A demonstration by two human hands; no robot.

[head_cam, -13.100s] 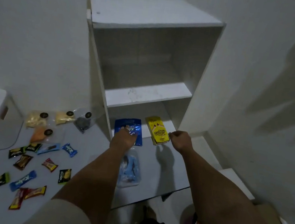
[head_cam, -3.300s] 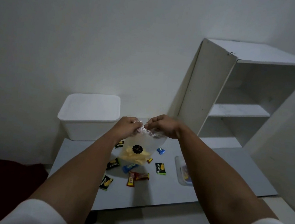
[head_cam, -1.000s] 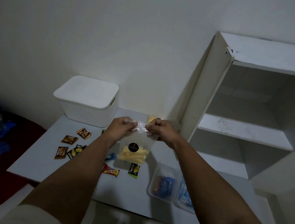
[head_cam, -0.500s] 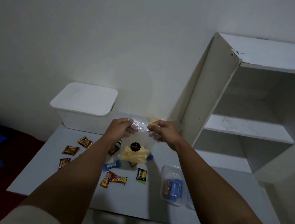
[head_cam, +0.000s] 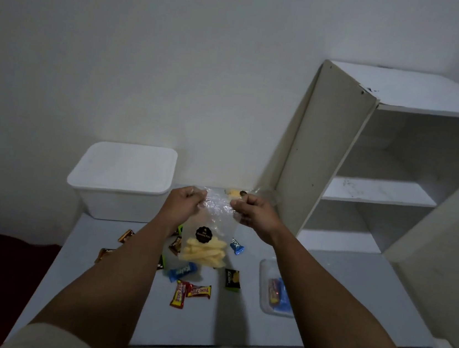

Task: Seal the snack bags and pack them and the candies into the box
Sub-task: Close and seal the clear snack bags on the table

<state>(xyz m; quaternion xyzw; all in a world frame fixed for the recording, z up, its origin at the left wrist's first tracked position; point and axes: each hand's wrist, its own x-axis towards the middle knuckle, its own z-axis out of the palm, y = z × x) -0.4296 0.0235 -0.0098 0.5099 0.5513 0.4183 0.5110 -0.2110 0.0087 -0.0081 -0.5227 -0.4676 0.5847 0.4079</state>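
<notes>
Snack bag (head_cam: pixel 209 235), clear plastic with a round black sticker on its front and pale yellow sticks settled at the bottom, hangs in the air above the tabletop (head_cam: pixel 232 330), held up by its top edge. The left hand (head_cam: pixel 185 206) pinches the upper left corner and the right hand (head_cam: pixel 255 213) pinches the upper right corner, fingers curled onto the crinkled plastic, with a short stretch of the bag's mouth between them. Both forearms reach forward from pale sleeves at the bottom edge of the view.

Beneath the bag, wrapped candies (head_cam: pixel 192 292) lie scattered on the grey tabletop: red and yellow ones nearest the person, a blue one (head_cam: pixel 181 271) beside them, a black and yellow one (head_cam: pixel 231 279) to the right, another blue one (head_cam: pixel 236 246) just right of the bag, and brown ones (head_cam: pixel 126 235) off to the left, partly hidden by the left arm. Another clear bag (head_cam: pixel 273 289) with blue and red contents lies flat on the right, partly covered by the right forearm. A further bag of yellow snacks (head_cam: pixel 234 193) peeks out behind the right hand's fingers.

At the back left stands a white box (head_cam: pixel 123 181) with its lid on. To the right is a white shelf unit (head_cam: pixel 379 192), open-fronted, against a plain white wall.
</notes>
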